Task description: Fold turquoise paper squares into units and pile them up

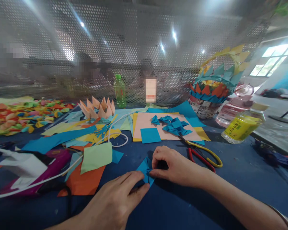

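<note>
A small piece of folded blue paper (146, 166) lies on the dark blue table in front of me. My left hand (121, 188) presses on its lower left side with thumb and fingertips. From the right, my right hand (169, 166) pinches the same paper's right edge between thumb and curled fingers. Just beyond sits a flat blue square (150, 135), with a pile of folded blue pieces (176, 126) beside it on pink sheets. Scissors (206, 155) with one red and one yellow handle lie by my right forearm.
Orange paper (88, 179), a pale green sheet (96, 156) and a white cable lie left, near a purple power strip (59, 158). Behind are a peach paper ring (98, 110), a green bottle (120, 92) and a paper basket (206, 102). A yellow-labelled bottle (244, 126) stands right.
</note>
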A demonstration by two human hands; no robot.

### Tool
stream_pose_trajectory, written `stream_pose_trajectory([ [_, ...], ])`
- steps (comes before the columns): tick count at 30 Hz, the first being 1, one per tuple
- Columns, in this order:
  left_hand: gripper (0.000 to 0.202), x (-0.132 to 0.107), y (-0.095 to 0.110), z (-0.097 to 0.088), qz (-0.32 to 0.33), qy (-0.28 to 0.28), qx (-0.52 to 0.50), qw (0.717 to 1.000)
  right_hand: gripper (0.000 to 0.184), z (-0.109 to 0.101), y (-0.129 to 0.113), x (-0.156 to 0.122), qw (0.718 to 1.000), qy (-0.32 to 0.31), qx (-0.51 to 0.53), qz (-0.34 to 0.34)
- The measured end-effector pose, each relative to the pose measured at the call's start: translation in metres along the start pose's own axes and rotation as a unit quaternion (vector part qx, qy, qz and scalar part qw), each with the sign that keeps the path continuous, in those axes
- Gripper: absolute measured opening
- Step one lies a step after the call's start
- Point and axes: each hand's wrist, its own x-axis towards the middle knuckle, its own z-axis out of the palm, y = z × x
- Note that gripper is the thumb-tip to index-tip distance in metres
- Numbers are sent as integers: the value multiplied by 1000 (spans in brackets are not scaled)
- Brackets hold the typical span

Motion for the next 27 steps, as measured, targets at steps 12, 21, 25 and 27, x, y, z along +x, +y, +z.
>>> stream_pose_trajectory([
  [12,54,-5,0,4,2,-19,23,1000,16,-1,-2,-1,1000,-7,12,25],
  [21,57,-2,2,2,-3,-19,25,1000,16,-2,-2,1,999,-13,34,36],
  [25,62,0,2,1,-7,-31,23,999,15,-4,0,0,998,-25,52,39],
  [27,62,1,2,0,-11,-45,24,999,15,-4,1,0,997,-29,54,37],
])
